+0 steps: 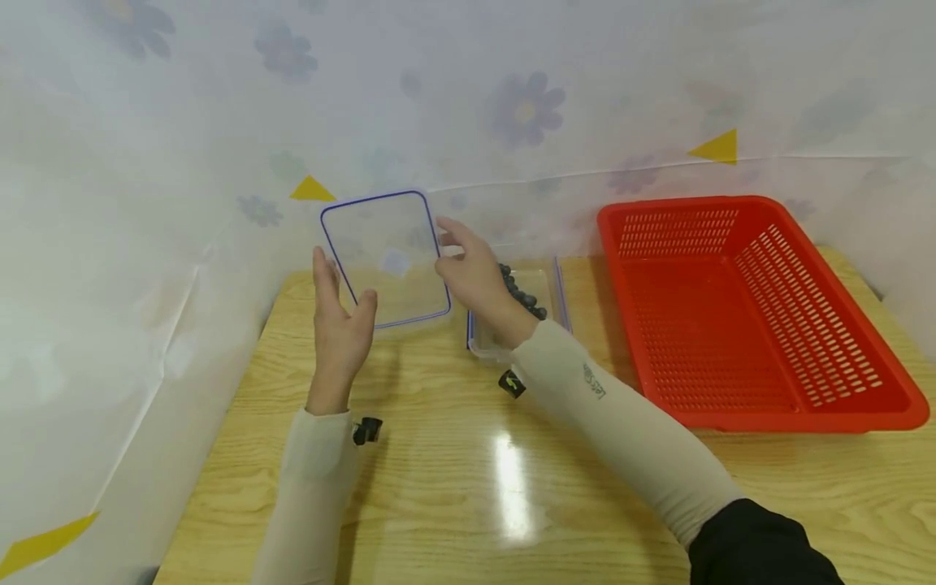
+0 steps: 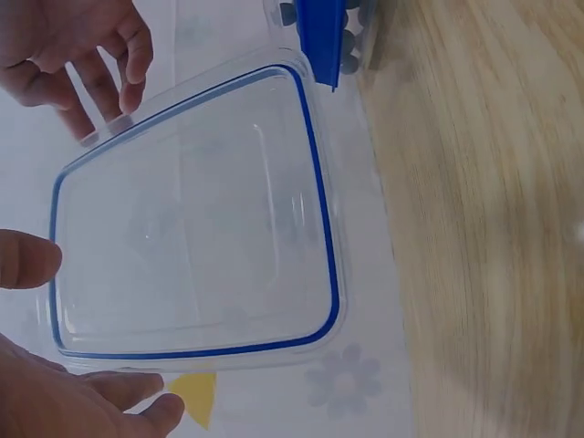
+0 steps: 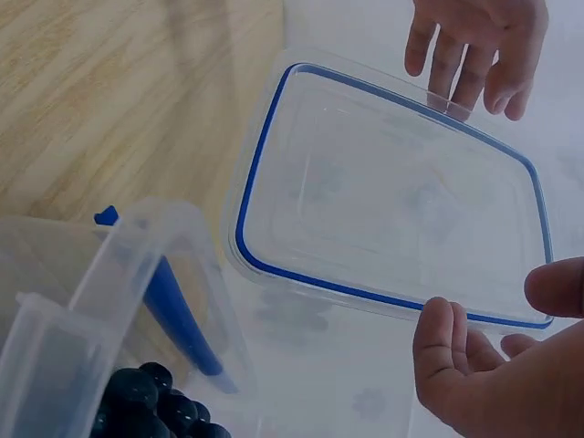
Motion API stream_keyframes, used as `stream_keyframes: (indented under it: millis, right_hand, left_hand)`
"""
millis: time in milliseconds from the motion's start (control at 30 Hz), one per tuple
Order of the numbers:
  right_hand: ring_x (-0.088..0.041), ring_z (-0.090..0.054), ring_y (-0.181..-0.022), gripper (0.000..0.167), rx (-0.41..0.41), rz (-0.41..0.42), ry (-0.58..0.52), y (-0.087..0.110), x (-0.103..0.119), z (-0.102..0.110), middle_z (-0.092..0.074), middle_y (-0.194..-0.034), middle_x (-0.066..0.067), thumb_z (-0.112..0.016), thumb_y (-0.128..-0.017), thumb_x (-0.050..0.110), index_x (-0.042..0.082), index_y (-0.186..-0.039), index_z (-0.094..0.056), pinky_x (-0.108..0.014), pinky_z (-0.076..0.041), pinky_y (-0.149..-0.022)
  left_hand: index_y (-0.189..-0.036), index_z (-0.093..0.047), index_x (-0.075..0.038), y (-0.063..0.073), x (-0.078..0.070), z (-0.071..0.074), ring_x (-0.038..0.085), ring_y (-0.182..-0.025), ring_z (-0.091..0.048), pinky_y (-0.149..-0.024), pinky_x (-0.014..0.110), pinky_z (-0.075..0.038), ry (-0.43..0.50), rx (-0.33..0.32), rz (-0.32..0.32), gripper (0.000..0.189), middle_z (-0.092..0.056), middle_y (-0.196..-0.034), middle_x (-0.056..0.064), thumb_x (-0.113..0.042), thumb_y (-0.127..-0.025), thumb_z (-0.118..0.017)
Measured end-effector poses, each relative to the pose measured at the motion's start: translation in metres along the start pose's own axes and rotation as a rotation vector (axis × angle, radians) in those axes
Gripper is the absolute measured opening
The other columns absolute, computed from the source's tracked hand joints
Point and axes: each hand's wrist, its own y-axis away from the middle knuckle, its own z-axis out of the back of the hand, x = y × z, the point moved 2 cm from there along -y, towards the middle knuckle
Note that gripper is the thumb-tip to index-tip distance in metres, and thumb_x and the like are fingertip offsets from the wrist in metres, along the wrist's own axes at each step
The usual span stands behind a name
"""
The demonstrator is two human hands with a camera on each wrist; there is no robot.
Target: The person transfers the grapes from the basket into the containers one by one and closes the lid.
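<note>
Sleeved forearms [image 1: 621, 414] come up from the front edge of the table [image 1: 424, 487], nearest the head camera. Left hand [image 1: 340, 333] and right hand [image 1: 478, 276] hold a clear, blue-gasketed lid [image 1: 387, 260] by opposite sides, tilted over the back-left corner. Inference: gripping opposite sides keeps the thin sheet level between them and leaves its middle free. Near the back edge, close to the right wrist, sits a clear box [image 1: 486, 345] with dark berries [image 1: 522, 296]; the right forearm hides part of it. A red plastic basket [image 1: 790, 421] fills the back-right area, well apart from the lid, presumably to leave working room.

Left wrist view: left fingers bend at the lid's near side, thumb at its rim; right fingertips show through the clear rim opposite. Box cut off at top; a blue strip [image 2: 321, 36] covers some berries. Left palm mostly out of frame.

Right wrist view: right thumb and fingers bracket the lid's rim; left fingertips sit behind the far rim. Thumb contact hard to confirm. Box cropped lower left; berry type uncertain, possibly blueberries or grapes.
</note>
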Motion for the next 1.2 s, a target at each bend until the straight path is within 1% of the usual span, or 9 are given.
stream_keyframes:
  millis: [133, 400, 567, 700, 767, 900, 1000, 1100, 1200]
  right_hand:
    - [-0.025, -0.061, -0.101, 0.066, -0.018, 0.064, -0.055, 0.003, 0.005, 0.007, -0.055, -0.139, -0.010, -0.053, -0.090, -0.005, 0.017, -0.152, -0.047, -0.028, -0.047, -0.061]
    - [-0.027, -0.060, -0.114, 0.027, -0.088, 0.099, -0.241, 0.012, 0.010, 0.018, -0.060, -0.127, -0.013, -0.046, -0.106, 0.011, 0.000, -0.126, -0.059, -0.039, -0.049, -0.099]
    - [-0.019, -0.057, -0.092, 0.028, -0.188, 0.120, -0.264, 0.020, 0.010, 0.024, -0.061, -0.096, -0.008, -0.052, -0.106, 0.024, 0.000, -0.101, -0.065, -0.035, -0.049, -0.092]
    - [-0.019, -0.058, -0.092, 0.017, -0.256, 0.079, -0.190, 0.026, 0.007, 0.027, -0.064, -0.101, -0.005, -0.063, -0.098, 0.019, 0.003, -0.090, -0.065, -0.035, -0.049, -0.083]
    - [-0.021, -0.061, -0.101, 0.009, -0.261, 0.054, -0.166, 0.028, 0.006, 0.028, -0.064, -0.116, -0.007, -0.064, -0.094, 0.011, 0.003, -0.098, -0.065, -0.036, -0.052, -0.085]
    - [-0.022, -0.064, -0.101, 0.040, -0.235, 0.023, -0.168, 0.033, -0.001, 0.029, -0.058, -0.132, -0.011, -0.059, -0.087, -0.005, 0.006, -0.125, -0.062, -0.037, -0.057, -0.077]
    - [-0.014, -0.059, -0.072, 0.056, -0.219, 0.062, -0.171, 0.036, -0.009, 0.029, -0.059, -0.128, -0.017, -0.058, -0.085, -0.006, 0.009, -0.139, -0.057, -0.027, -0.053, -0.060]
    - [-0.009, -0.044, -0.051, 0.058, -0.212, 0.134, -0.184, 0.038, -0.019, 0.030, -0.057, -0.136, -0.017, -0.062, -0.089, -0.002, 0.008, -0.145, -0.053, -0.022, -0.043, -0.047]
    - [-0.007, -0.048, -0.054, 0.057, -0.224, 0.170, -0.218, 0.039, -0.029, 0.031, -0.050, -0.149, -0.010, -0.063, -0.092, -0.001, 0.008, -0.147, -0.052, -0.020, -0.046, -0.049]
  left_hand:
    - [-0.163, 0.005, -0.026, 0.003, -0.004, 0.001, 0.014, -0.151, -0.017, -0.119, 0.042, -0.021, 0.116, -0.031, -0.085, 0.082, -0.013, -0.167, 0.004, -0.027, -0.105, -0.053]
    - [-0.160, -0.022, -0.003, 0.009, -0.008, -0.006, 0.023, -0.149, -0.028, -0.120, 0.038, -0.021, 0.424, -0.119, -0.268, 0.063, -0.029, -0.163, 0.012, -0.040, -0.110, -0.036]
    - [-0.152, -0.039, 0.004, 0.014, -0.016, -0.014, 0.027, -0.143, -0.039, -0.118, 0.039, -0.026, 0.559, -0.180, -0.269, 0.064, -0.044, -0.153, 0.019, -0.044, -0.110, -0.028]
    - [-0.135, -0.054, 0.008, 0.017, -0.021, -0.020, 0.032, -0.141, -0.042, -0.116, 0.041, -0.030, 0.658, -0.212, -0.262, 0.057, -0.050, -0.145, 0.026, -0.041, -0.110, -0.038]
    - [-0.124, -0.061, 0.006, 0.018, -0.022, -0.023, 0.031, -0.141, -0.042, -0.115, 0.040, -0.032, 0.658, -0.228, -0.247, 0.044, -0.051, -0.144, 0.025, -0.033, -0.108, -0.049]
    - [-0.115, -0.064, 0.004, 0.020, -0.022, -0.031, 0.029, -0.142, -0.041, -0.114, 0.036, -0.033, 0.663, -0.237, -0.197, 0.021, -0.047, -0.149, 0.025, -0.009, -0.099, -0.063]
    - [-0.121, -0.058, 0.008, 0.021, -0.022, -0.040, 0.029, -0.142, -0.040, -0.114, 0.033, -0.033, 0.682, -0.215, -0.155, 0.029, -0.044, -0.150, 0.024, 0.005, -0.093, -0.062]
    - [-0.128, -0.051, 0.012, 0.023, -0.023, -0.049, 0.026, -0.144, -0.036, -0.115, 0.030, -0.030, 0.673, -0.196, -0.123, 0.041, -0.041, -0.151, 0.021, 0.012, -0.088, -0.059]
    - [-0.133, -0.045, 0.013, 0.024, -0.025, -0.057, 0.025, -0.145, -0.034, -0.116, 0.030, -0.027, 0.681, -0.178, -0.116, 0.052, -0.040, -0.151, 0.020, 0.016, -0.082, -0.053]
